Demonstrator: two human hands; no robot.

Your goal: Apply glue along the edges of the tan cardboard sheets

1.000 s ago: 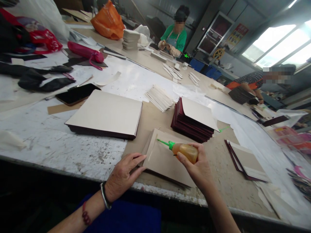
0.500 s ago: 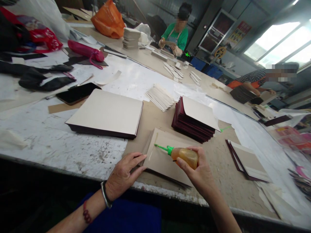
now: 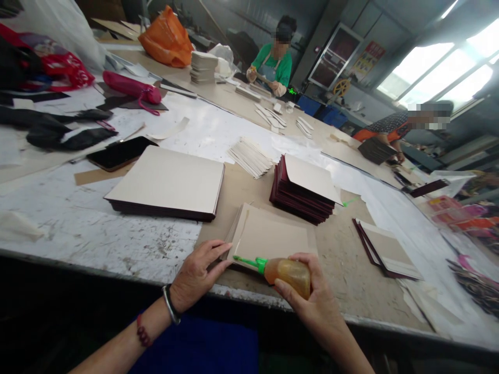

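Note:
My right hand (image 3: 312, 291) is wrapped round a glue bottle (image 3: 290, 275) with amber contents and a green nozzle. The bottle lies tilted, its tip at the lower left corner of a beige board (image 3: 276, 234). A thin wet line of glue (image 3: 241, 223) runs down that board's left edge. My left hand (image 3: 200, 267) has its fingers stretched out, the tips touching the left edge of the board and the sheets under it. Behind the board stand a stack of maroon-edged covers (image 3: 307, 179) and a wider stack of white-topped panels (image 3: 171, 179).
A fan of pale strips (image 3: 249, 156) lies behind the board. Two or so maroon-backed panels (image 3: 390, 249) are at the right. A phone (image 3: 120, 153) and a pink pouch (image 3: 130, 88) lie left. Two co-workers, one in a green top (image 3: 286, 65), work across the table.
My right hand has drawn the bottle toward me, and its tip has moved down the board's left edge to the near corner. The glue line is longer. My left hand stays at the edge.

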